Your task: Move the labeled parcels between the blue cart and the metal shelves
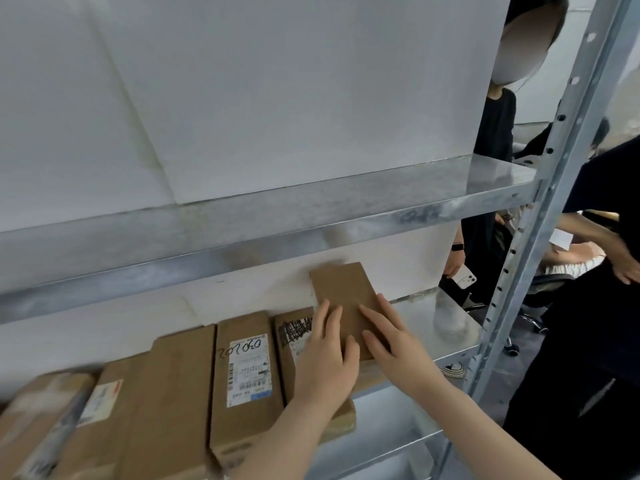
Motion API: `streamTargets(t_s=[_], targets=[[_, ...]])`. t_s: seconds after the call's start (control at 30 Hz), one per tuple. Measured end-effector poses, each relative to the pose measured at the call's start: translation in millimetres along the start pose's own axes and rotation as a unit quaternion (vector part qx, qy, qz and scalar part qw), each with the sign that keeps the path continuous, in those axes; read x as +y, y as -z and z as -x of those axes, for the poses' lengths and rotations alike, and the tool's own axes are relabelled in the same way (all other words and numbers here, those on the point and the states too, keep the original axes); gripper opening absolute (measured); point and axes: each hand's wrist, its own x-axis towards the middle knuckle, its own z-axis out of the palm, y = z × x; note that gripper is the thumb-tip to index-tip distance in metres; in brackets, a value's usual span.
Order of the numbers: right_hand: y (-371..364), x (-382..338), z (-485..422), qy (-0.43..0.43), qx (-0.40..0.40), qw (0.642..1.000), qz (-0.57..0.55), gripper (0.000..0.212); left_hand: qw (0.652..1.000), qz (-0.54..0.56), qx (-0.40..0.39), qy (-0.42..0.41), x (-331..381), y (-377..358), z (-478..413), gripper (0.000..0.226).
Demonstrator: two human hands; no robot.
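Shelf (446, 317) w/ row of parcels (244, 375)

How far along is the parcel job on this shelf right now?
Done: a row of parcels, including the handwritten-label parcel, lies on the metal shelf. In hand: the left hand and right hand press flat on the plain brown parcel at the row's right end. Left: cannot tell; the blue cart is out of view.

bare left hand (325, 358), right hand (394, 344), forearms (277, 441)
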Motion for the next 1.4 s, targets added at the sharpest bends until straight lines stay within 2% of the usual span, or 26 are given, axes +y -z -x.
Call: streamTargets(t_s=[0.23, 0.43, 0.63, 0.8, 1.07, 1.23, 1.4], targets=[[-69.3, -107.3, 18.1, 0.091, -0.05, 0.994, -0.044, 0.043, 0.993, -0.053, 0.092, 0.049, -50.3, 108.1, 66.5, 0.051], [-172.0, -239.7, 51.8, 0.174, -0.134, 0.971, -0.096, 0.039, 0.963, -0.134, 0.195, 0.133, -124.0, 231.8, 166.9, 0.05], [-323.6, -392.9, 137.2, 0.262, -0.234, 0.923, -0.159, 0.037, 0.917, -0.17, 0.256, 0.254, -223.0, 361.2, 324.4, 0.052], [-435.0, -505.3, 222.6, 0.319, -0.311, 0.872, -0.2, 0.039, 0.866, -0.207, 0.311, 0.333, -289.3, 449.1, 459.3, 0.053], [-554.9, -609.5, 304.5, 0.384, -0.429, 0.794, -0.196, 0.043, 0.788, -0.214, 0.369, 0.445, -366.6, 509.6, 589.0, 0.063], [-618.3, -639.3, 301.3, 0.397, -0.474, 0.765, -0.18, 0.044, 0.764, -0.193, 0.377, 0.487, -420.7, 528.4, 602.5, 0.063], [-687.5, -667.1, 260.8, 0.393, -0.506, 0.747, -0.176, 0.044, 0.743, -0.172, 0.384, 0.52, -489.1, 554.8, 577.1, 0.059]])
